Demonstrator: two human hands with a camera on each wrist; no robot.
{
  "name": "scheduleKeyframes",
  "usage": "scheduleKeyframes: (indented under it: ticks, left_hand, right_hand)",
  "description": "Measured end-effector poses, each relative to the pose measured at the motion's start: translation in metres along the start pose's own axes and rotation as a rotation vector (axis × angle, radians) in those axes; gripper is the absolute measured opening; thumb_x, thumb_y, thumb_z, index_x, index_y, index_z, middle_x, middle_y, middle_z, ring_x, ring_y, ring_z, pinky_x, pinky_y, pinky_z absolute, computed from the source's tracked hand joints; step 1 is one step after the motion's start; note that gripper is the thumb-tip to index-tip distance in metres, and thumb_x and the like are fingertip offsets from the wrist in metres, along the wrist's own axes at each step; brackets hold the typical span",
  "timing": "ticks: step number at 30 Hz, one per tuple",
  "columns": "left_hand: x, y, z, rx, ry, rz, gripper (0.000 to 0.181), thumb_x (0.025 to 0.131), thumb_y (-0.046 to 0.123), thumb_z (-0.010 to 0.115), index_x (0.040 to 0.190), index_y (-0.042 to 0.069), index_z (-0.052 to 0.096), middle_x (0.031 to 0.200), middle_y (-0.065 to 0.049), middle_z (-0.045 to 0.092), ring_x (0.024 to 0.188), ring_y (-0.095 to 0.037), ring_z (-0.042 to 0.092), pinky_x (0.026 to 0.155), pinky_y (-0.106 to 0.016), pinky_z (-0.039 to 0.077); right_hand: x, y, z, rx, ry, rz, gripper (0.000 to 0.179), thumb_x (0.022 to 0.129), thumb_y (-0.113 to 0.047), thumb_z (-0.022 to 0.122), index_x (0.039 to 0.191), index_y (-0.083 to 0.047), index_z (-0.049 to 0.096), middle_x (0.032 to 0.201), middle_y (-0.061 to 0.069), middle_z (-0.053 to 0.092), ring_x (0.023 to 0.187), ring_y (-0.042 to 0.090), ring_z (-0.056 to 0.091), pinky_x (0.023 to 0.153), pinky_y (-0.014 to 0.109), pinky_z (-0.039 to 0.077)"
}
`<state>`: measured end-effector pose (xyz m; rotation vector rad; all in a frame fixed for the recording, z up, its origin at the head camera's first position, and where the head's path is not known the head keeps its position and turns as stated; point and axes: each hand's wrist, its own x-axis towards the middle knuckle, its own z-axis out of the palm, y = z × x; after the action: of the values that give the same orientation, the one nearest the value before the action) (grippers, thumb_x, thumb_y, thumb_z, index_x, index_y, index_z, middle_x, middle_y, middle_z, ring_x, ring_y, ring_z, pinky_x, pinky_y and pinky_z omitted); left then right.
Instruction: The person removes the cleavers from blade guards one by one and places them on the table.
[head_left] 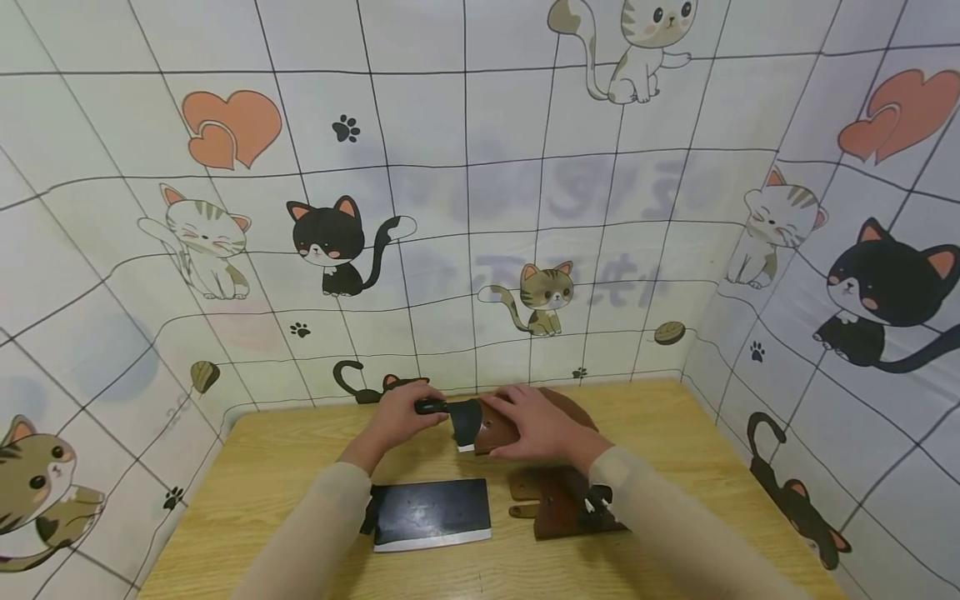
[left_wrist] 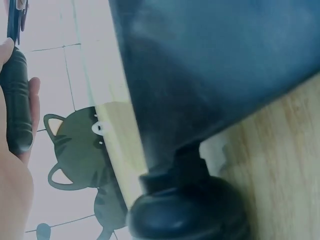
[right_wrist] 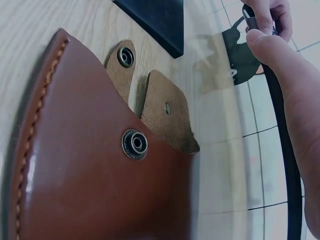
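Observation:
My left hand (head_left: 401, 414) grips the black handle (left_wrist: 19, 100) of a cleaver at the back of the table. Its dark blade (head_left: 467, 422) shows between the handle and a brown leather sheath (head_left: 495, 433), which covers the rest. My right hand (head_left: 538, 425) holds that sheath, thumb and fingers spread apart across it. Nearer me lies a second cleaver (head_left: 431, 512), its broad black blade flat with a pale edge toward me. Right of it is a second brown leather sheath (head_left: 558, 521) with metal snaps and strap tabs (right_wrist: 165, 107); my right sleeve partly hides it.
The wooden table (head_left: 247, 500) carries both cleavers and both sheaths. A white cloth wall (head_left: 465, 208) printed with cats and grid lines stands close behind the hands and on both sides.

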<state>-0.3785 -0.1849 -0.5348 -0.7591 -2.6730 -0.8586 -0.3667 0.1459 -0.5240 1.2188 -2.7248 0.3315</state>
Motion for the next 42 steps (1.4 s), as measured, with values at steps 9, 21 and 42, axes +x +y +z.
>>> scheduleKeyframes:
  ticks: [9, 21, 42]
  left_hand:
    - [-0.005, 0.008, -0.007, -0.081, 0.022, 0.027, 0.033, 0.095, 0.033, 0.092, 0.123, 0.020, 0.083, 0.114, 0.009, 0.071, 0.097, -0.017, 0.071, 0.084, -0.042, 0.061]
    - [-0.007, 0.011, -0.011, -0.141, 0.015, 0.032, 0.034, 0.095, 0.029, 0.091, 0.125, 0.016, 0.083, 0.116, 0.008, 0.072, 0.100, -0.017, 0.072, 0.085, -0.040, 0.061]
    - [-0.009, 0.013, -0.022, -0.125, 0.034, 0.024, 0.031, 0.094, 0.027, 0.092, 0.122, 0.019, 0.083, 0.116, 0.009, 0.072, 0.103, -0.020, 0.071, 0.086, -0.045, 0.062]
  right_hand:
    - [-0.008, -0.010, -0.013, -0.019, 0.023, -0.011, 0.108, 0.087, -0.074, 0.082, 0.173, -0.024, 0.040, 0.161, 0.007, 0.048, 0.147, 0.030, 0.044, 0.119, 0.060, 0.041]
    - [-0.012, -0.016, -0.019, -0.087, 0.014, -0.014, 0.113, 0.088, -0.083, 0.074, 0.177, -0.028, 0.030, 0.162, 0.006, 0.046, 0.149, 0.030, 0.042, 0.121, 0.058, 0.039]
    - [-0.008, -0.024, -0.022, -0.087, 0.026, 0.010, 0.112, 0.087, -0.080, 0.078, 0.176, -0.027, 0.034, 0.158, 0.007, 0.047, 0.146, 0.029, 0.042, 0.120, 0.057, 0.039]
